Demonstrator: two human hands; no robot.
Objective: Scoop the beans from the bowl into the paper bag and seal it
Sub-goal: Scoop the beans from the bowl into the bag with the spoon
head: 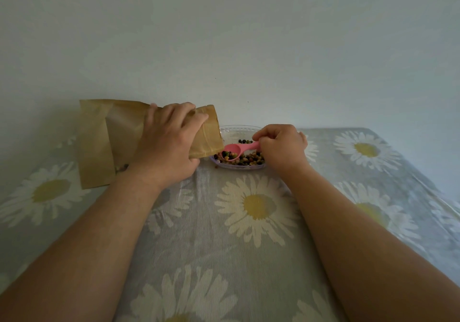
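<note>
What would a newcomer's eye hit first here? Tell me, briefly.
The pink spoon, loaded with mixed beans, held by the right hand over the clear bowl at table centre. Just left, the left hand tilts a brown paper bag toward it, above the daisy tablecloth.

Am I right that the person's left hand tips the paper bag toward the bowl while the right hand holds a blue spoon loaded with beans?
Nearly. The spoon is pink, not blue, as the head view shows. The rest stands: the left hand tips the paper bag toward the bowl, and the right hand holds the spoon loaded with beans.
</note>
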